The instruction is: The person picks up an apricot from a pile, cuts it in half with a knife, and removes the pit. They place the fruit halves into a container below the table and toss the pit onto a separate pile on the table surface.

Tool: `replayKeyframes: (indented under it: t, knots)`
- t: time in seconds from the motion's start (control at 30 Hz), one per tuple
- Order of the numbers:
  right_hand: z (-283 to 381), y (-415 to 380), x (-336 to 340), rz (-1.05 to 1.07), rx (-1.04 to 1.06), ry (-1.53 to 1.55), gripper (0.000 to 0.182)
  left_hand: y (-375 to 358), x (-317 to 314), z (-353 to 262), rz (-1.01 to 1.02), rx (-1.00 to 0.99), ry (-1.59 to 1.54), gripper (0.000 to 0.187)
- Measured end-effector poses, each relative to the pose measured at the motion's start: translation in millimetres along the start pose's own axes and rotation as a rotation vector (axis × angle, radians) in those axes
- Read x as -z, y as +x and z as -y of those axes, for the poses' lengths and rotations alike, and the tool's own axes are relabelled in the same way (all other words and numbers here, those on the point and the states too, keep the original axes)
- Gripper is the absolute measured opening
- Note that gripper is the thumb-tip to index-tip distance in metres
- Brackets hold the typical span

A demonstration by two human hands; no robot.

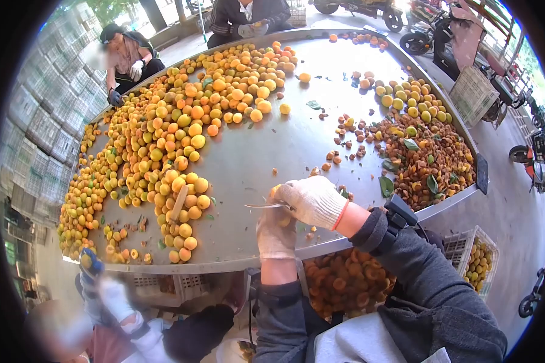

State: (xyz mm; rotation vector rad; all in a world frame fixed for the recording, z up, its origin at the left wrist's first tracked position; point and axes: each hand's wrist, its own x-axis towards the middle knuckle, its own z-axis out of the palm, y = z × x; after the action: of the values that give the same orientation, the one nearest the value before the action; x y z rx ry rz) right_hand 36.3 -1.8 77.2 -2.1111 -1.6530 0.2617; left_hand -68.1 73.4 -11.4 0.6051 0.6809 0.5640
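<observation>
My right hand (316,202), in a white knit glove, is closed around a small knife (261,206), its thin blade pointing left. Just below it, my gloved left hand (276,233) is closed on an apricot (274,192), which the fingers mostly hide. Both hands meet over the near edge of the metal table (242,175). Directly beneath them, a container of halved apricots (345,281) stands against the table. Whole apricots (157,139) lie heaped on the left side of the tabletop.
Brown pits and scraps (430,160) with leaves pile up at the right, beside greenish apricots (415,100). A wooden-handled tool (178,202) rests on the heap. Co-workers sit left and across. A crate of apricots (478,266) stands at right; scooters (460,42) are parked behind.
</observation>
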Motion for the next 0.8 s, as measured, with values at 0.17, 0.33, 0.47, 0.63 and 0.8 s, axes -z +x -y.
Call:
replayKeyframes:
  t: [0.17,0.33,0.47,0.63,0.8]
  knots:
    - [-13.1,-2.3,-10.1,-0.114,-0.144,0.436,0.017,-4.9,-7.4,-4.9,0.015,0.047,-0.080,0.035]
    - [-6.6,-26.0,54.5,-0.177,-0.702,1.133,0.018,-23.4,-8.0,-25.9,0.167,0.047,-0.350,0.030]
    - [-18.8,-99.2,43.6,0.274,-0.181,0.554,0.022,-41.4,-7.4,-36.0,0.340,0.026,-0.327,0.029]
    - [-60.7,-119.5,3.5,0.096,-0.156,0.021,0.013,-49.2,-6.8,-38.7,0.735,-0.057,-0.210,0.026]
    - [-42.3,-88.4,55.2,-0.211,-0.753,0.757,0.014,-69.6,-12.5,-46.9,1.137,-0.202,0.562,0.025]
